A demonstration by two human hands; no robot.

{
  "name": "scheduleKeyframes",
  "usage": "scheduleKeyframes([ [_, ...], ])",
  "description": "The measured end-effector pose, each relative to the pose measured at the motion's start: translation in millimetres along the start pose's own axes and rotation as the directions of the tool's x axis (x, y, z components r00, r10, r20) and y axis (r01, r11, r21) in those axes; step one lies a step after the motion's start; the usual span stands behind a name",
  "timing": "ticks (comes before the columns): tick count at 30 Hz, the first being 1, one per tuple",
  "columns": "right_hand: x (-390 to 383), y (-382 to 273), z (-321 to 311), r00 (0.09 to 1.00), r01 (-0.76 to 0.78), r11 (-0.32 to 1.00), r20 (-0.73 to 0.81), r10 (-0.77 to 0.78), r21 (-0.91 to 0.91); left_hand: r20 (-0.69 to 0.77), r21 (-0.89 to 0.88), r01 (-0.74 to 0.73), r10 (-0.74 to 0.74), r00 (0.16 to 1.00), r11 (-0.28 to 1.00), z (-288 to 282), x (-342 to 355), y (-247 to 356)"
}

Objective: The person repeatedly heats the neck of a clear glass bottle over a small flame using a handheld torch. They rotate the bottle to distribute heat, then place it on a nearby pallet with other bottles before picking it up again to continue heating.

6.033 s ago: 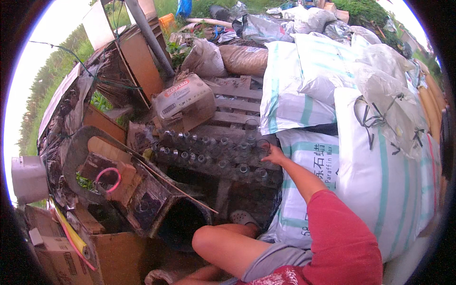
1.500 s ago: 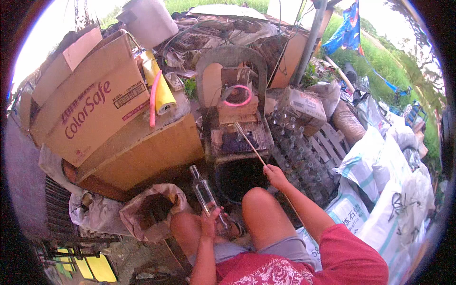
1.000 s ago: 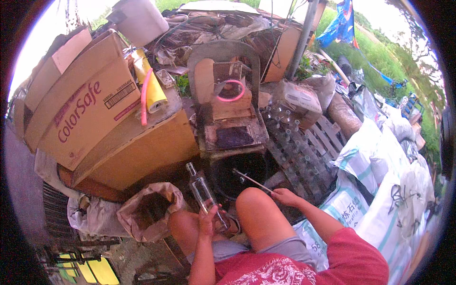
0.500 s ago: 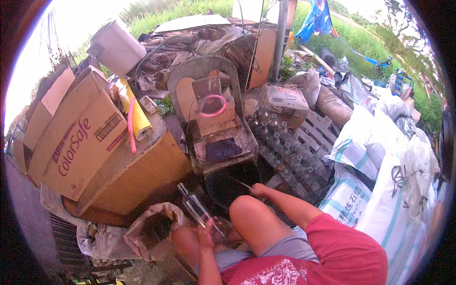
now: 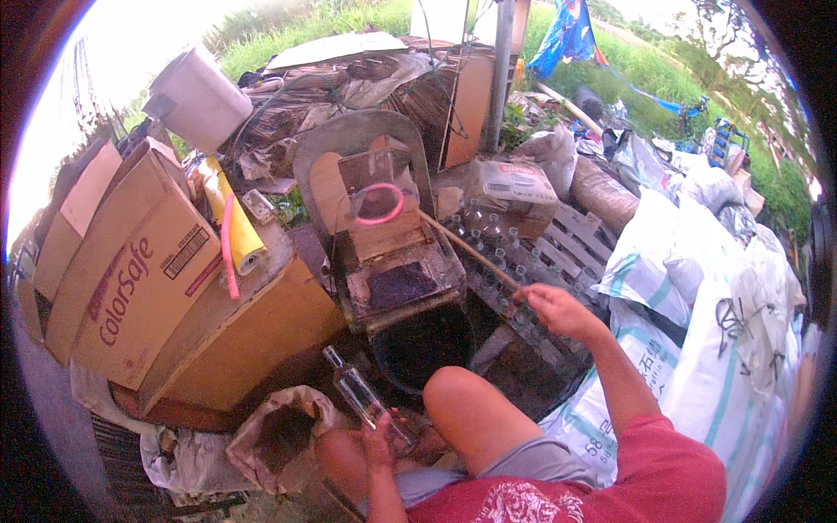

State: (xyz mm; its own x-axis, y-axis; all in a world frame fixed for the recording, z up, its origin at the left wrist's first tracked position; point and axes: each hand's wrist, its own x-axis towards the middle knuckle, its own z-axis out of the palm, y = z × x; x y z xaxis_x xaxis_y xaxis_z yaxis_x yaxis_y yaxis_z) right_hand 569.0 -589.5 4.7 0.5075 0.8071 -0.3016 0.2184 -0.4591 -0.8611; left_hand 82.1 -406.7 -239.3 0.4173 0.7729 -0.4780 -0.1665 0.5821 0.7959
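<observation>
My left hand (image 5: 381,432) is closed around a clear glass bottle (image 5: 356,388), which tilts with its neck up and away over my lap. My right hand (image 5: 558,309) grips one end of a thin wooden stick (image 5: 471,250), raised above the standing bottles. The stick's far end reaches toward the chair in front of me. On that worn chair (image 5: 319,144) are pieces of cardboard and a pink ring (image 5: 380,204). A dark bucket (image 5: 425,347) stands below the chair's front edge, close to my knee; its inside is too dark to make out.
Several clear glass bottles (image 5: 499,261) stand right of the chair by a wooden pallet (image 5: 571,234). White sacks (image 5: 667,253) pile up at the right. Left are a large cardboard box (image 5: 144,275), a yellow roll (image 5: 228,209) and an open sack (image 5: 257,427). A white bucket (image 5: 196,98) sits behind.
My right hand has risen from beside the dark bucket and moved right, bringing the stick up into view. My left hand keeps the bottle in nearly the same place.
</observation>
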Motion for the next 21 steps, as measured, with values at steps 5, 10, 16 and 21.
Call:
scheduleKeyframes([
  [5, 134.6, 18.3, 38.4, 0.955, 0.027, 0.944, -0.269, -0.121, -0.328, 0.023, -0.015, 0.038, -0.038, 0.999, 0.999, 3.1, -0.8, 0.2],
  [10, 281.8, 61.2, 96.0, 0.94, 0.066, 0.87, -0.263, -0.219, -0.489, -0.07, 0.028, 0.075, -0.072, 0.995, 0.997, 26.4, -16.0, 23.2],
  [16, 398.7, 105.0, 127.7, 0.906, -0.294, 0.955, -0.329, 0.265, -0.041, -0.06, -0.019, 0.105, -0.106, 0.993, 0.994, 34.4, -26.0, 36.0],
  [21, 339.8, 153.6, 115.0, 0.931, -0.154, 0.988, -0.334, 0.147, 0.005, -0.03, 0.017, 0.027, -0.027, 0.999, 0.999, 20.6, -10.7, 18.5],
])
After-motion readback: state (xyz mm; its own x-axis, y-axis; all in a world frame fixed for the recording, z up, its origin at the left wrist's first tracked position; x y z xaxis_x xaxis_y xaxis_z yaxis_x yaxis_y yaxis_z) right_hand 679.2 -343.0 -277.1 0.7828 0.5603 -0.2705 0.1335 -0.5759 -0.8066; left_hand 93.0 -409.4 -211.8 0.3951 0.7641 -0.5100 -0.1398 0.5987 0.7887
